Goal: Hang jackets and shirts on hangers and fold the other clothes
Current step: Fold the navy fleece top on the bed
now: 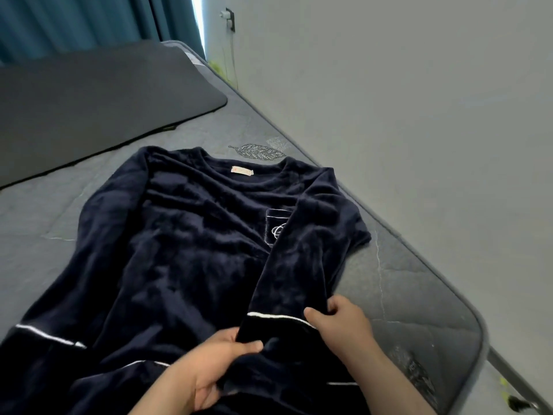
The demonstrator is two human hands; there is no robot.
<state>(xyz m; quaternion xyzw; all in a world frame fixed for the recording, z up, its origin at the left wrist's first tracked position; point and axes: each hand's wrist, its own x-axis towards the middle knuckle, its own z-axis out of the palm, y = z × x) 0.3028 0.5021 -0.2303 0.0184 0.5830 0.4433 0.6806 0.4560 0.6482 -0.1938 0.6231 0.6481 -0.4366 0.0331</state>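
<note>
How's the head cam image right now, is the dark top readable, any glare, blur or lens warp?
Head view: dim overall; the navy top reads nearly black, folds faint, white cuff piping clear. Bright blown-out strip of daylight beside the curtain. Wide-angle warp bends the mattress edge. Left hand and right hand slightly soft.

Navy top (185, 241): plush, velvety cloth with a soft sheen, nap catching light in patches; thin white piping (278, 316) smooth across the cuff; stitched white outline on the chest pocket (276, 226); small pale woven label (242, 171) at the neck.

Mattress (404, 295) beneath the top: grey quilted fabric, matt, with a stitched leaf motif.

Mat (98, 106) beyond the top: dark, matt, smooth.

Wall (419, 100) beside the mattress: pale, matt.

Curtain (89, 22): teal cloth, pleated.
</note>
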